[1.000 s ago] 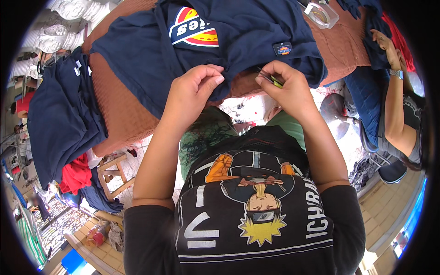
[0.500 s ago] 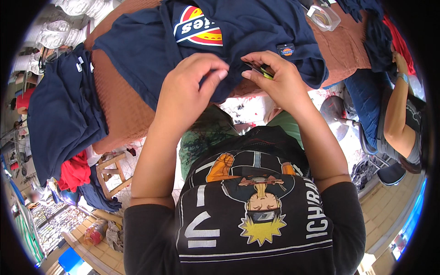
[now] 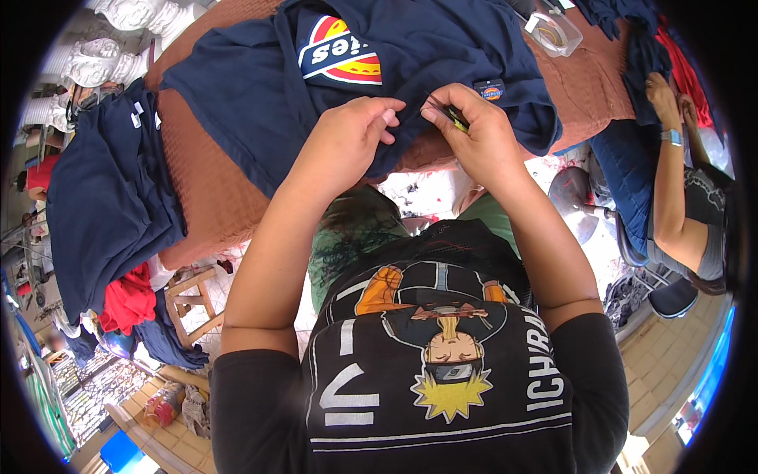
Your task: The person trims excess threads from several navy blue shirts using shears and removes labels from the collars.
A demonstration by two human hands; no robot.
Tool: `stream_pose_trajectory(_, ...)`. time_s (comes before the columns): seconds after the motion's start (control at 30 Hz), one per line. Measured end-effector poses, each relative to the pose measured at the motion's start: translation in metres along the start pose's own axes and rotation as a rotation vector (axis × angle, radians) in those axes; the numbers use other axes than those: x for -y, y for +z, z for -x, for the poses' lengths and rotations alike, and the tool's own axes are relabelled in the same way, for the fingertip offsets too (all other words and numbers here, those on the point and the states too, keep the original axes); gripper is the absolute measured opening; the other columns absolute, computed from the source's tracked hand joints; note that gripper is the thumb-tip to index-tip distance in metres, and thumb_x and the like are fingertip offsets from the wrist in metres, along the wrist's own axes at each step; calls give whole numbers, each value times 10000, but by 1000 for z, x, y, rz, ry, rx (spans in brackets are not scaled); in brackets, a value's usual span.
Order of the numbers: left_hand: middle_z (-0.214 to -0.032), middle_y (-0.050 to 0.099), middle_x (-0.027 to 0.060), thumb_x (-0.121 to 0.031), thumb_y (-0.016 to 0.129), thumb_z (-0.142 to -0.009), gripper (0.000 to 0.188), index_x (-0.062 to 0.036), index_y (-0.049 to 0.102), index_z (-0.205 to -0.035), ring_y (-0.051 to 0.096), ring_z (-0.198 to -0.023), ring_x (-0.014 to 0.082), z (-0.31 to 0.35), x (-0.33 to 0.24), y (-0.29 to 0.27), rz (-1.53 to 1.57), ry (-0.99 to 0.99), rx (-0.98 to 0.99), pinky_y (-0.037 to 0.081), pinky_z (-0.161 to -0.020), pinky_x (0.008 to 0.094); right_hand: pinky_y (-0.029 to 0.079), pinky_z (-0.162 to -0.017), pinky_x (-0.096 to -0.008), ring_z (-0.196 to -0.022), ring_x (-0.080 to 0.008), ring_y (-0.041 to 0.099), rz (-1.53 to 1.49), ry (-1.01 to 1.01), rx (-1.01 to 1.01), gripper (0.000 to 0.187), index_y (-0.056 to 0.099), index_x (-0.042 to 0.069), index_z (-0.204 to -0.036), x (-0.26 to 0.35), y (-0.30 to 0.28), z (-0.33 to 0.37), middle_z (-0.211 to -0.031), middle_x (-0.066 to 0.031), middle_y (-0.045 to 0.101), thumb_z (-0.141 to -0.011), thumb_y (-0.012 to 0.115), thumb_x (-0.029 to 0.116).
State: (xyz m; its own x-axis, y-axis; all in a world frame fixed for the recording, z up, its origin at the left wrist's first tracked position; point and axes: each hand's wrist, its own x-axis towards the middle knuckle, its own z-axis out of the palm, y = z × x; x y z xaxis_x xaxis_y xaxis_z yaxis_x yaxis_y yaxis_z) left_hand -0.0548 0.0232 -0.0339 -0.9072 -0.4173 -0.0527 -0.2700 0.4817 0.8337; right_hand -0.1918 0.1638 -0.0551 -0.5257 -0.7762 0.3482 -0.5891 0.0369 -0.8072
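A navy T-shirt (image 3: 442, 47) with a red, yellow and white printed logo lies across the table before me. My right hand (image 3: 482, 130) is closed around small thread snips (image 3: 455, 120), dark with a yellow-green part, their tips pointing up and left. Just left of it, over the shirt's near edge, my left hand (image 3: 355, 134) has its thumb and fingers drawn together in a pinch. What lies between those fingers, perhaps a bit of thread or cloth, is too small to make out. A dark label (image 3: 489, 91) shows on the shirt beyond my right hand.
The table has a brown cloth (image 3: 209, 158). More navy garments (image 3: 110, 197) hang over its left end, with a red cloth (image 3: 130, 300) below. A clear plastic container (image 3: 555, 33) stands at the far right. A co-worker's arm (image 3: 669, 182) reaches toward dark clothes there. A wooden stool (image 3: 193, 308) stands lower left.
My left hand has moved right, closer to the snips, and its fingers have drawn together. My right hand has tilted slightly. The co-worker's hands have shifted on the dark clothes.
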Motion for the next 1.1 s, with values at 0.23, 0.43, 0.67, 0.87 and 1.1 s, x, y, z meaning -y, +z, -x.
stream_pose_trajectory(0.23, -921, 691, 68, -133, 648, -904, 167, -2, 692, -998, 670, -808, 140, 4, -4, -2, -120, 8, 0, 513, -739, 253, 482, -691, -353, -783, -319, 614, -33, -48, 27, 162, 616, 6, -927, 5, 4, -6, -859, -137, 630, -818, 707, 81)
stream_pose_trajectory(0.43, -843, 702, 72, -137, 643, -915, 155, 1, 650, -986, 695, -773, 138, 6, -10, 3, -108, -8, -111, 526, -700, 253, 490, -679, -353, -764, -313, 618, -89, -28, 58, 225, 622, 13, -921, 6, 8, 2, -867, -131, 630, -767, 757, 107)
stream_pose_trajectory(0.67, -818, 700, 96, -137, 565, -973, 149, 7, 590, -1001, 707, -776, 151, 7, -14, 12, 71, -64, -147, 557, -701, 268, 509, -675, -362, -791, -302, 647, 101, 7, 94, 241, 614, 39, -911, 7, 7, 21, -872, -115, 626, -740, 772, 96)
stream_pose_trajectory(0.87, -827, 697, 115, -135, 552, -979, 145, 6, 567, -1009, 713, -766, 172, 11, -16, 15, 32, -34, -136, 568, -679, 282, 516, -711, -370, -828, -282, 652, 14, -22, 187, 244, 602, 66, -1020, 20, -18, 13, -909, -109, 623, -812, 720, 112)
stream_pose_trajectory(1.1, -822, 694, 129, -135, 548, -978, 144, 2, 553, -1022, 728, -775, 218, 12, -23, 16, -37, 21, -123, 565, -662, 291, 491, -733, -359, -821, -291, 630, 36, -109, 323, 193, 607, 31, -975, 8, -43, 3, -890, -109, 614, -843, 698, 138)
